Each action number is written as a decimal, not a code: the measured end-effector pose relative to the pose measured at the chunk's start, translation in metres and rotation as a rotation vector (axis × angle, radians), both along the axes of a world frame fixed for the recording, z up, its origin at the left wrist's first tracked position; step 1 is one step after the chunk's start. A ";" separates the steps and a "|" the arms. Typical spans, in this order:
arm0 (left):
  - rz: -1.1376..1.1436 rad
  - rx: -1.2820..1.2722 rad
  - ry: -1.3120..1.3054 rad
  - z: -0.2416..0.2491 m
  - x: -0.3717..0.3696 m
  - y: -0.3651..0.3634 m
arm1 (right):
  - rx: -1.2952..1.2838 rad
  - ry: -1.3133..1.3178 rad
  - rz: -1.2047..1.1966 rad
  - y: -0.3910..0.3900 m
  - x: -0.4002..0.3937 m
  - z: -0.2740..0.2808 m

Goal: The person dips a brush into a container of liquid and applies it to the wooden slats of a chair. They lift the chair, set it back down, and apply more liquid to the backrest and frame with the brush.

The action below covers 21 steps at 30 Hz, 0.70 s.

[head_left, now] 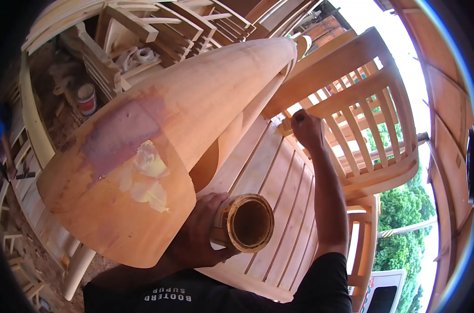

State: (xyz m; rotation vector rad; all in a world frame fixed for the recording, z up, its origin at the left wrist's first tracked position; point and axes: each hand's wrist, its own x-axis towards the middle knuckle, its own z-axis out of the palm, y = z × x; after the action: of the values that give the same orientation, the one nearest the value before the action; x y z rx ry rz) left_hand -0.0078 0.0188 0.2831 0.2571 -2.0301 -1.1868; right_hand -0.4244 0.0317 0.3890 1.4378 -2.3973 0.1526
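Note:
My left hand is wrapped round an open tin, which is tilted so that its stained, brownish inside faces me. Reaching forward, my right hand is closed in a fist near the joint between the wooden seat slats and the slatted wooden backrest. What its fingers hold, if anything, is hidden. Beside my left arm is a broad curved wooden armrest, with a purplish patch and pale yellow smears on its surface.
Unfinished wooden furniture frames are stacked at the upper left. Another tin stands on the ground beyond the armrest. At the left edge part of another person shows. A white vehicle and green trees are at the right.

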 end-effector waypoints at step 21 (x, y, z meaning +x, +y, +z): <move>-0.064 -0.045 -0.043 -0.004 -0.004 0.000 | -0.239 0.048 0.298 0.073 -0.021 -0.067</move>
State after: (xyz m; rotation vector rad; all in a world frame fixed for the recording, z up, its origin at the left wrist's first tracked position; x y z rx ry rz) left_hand -0.0117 0.0193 0.2788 0.1986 -2.1137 -1.1820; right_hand -0.4453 0.1047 0.3220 1.6502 -2.0344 0.4548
